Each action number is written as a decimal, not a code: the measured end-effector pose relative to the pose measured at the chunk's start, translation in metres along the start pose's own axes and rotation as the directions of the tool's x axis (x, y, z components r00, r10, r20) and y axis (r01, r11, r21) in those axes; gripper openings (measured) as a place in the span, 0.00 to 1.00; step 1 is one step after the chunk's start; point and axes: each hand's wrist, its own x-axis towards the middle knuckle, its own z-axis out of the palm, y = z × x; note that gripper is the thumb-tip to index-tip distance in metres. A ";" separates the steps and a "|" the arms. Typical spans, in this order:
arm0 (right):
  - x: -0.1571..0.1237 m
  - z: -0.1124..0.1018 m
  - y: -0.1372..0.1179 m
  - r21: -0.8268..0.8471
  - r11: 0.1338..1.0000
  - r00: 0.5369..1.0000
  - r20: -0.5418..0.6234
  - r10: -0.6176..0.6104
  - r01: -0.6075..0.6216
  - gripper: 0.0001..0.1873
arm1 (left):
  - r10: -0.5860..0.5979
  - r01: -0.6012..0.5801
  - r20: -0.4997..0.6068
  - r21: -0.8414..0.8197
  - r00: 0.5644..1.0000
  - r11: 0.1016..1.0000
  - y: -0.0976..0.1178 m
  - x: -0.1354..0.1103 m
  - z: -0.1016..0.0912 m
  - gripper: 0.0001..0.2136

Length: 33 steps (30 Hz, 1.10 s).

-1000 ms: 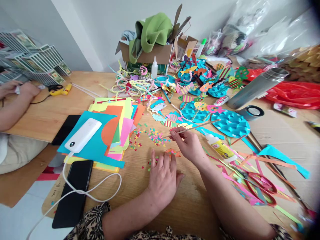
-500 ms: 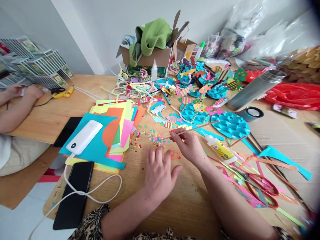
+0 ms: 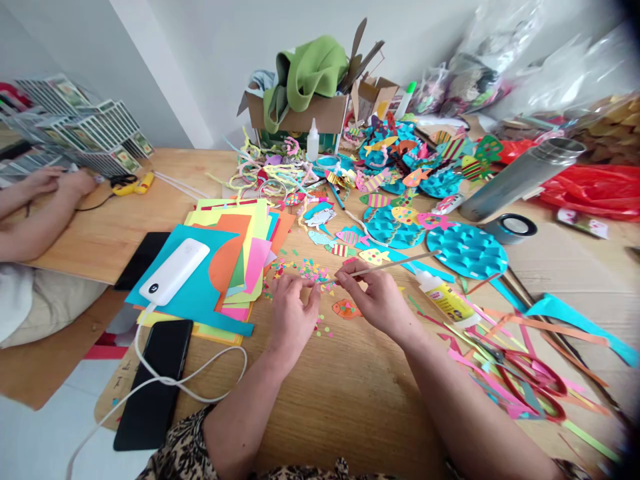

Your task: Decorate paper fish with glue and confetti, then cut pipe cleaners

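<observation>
My right hand [image 3: 376,297] pinches a thin wooden stick [image 3: 395,263] that slants up to the right, its tip near a pile of tiny coloured paper bits [image 3: 310,272]. My left hand [image 3: 293,307] rests at the edge of that pile, fingers curled in a pinch over the bits; what it holds is too small to see. A small orange paper fish [image 3: 346,309] lies on the wooden table [image 3: 340,393] between my hands. A glue bottle [image 3: 443,295] lies just right of my right hand.
A stack of coloured paper [image 3: 235,260] with a white power bank [image 3: 174,271] sits to the left, a black phone [image 3: 154,380] below it. Blue paper discs [image 3: 467,250], paper fish, red scissors [image 3: 530,383] and strips lie right. Another person's arms [image 3: 35,207] rest far left.
My left hand lifted from lying flat on the table and moved up and left to the paper bits, closing into a pinch. My right hand with the stick barely moved.
</observation>
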 end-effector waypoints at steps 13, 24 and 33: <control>0.001 -0.002 0.004 0.024 1.000 1.000 -0.025 0.017 -0.016 0.15 | 0.033 -0.033 -0.023 -0.001 0.999 0.999 -0.007 -0.001 0.003 0.05; -0.002 0.000 0.000 0.041 0.999 1.000 0.024 -0.017 0.016 0.13 | 0.053 -0.060 -0.068 -0.113 0.996 0.992 -0.006 0.000 0.005 0.04; -0.002 -0.001 0.001 0.032 0.999 1.000 0.016 -0.005 0.005 0.13 | 0.075 -0.083 -0.074 -0.105 0.994 0.991 -0.012 0.000 0.007 0.06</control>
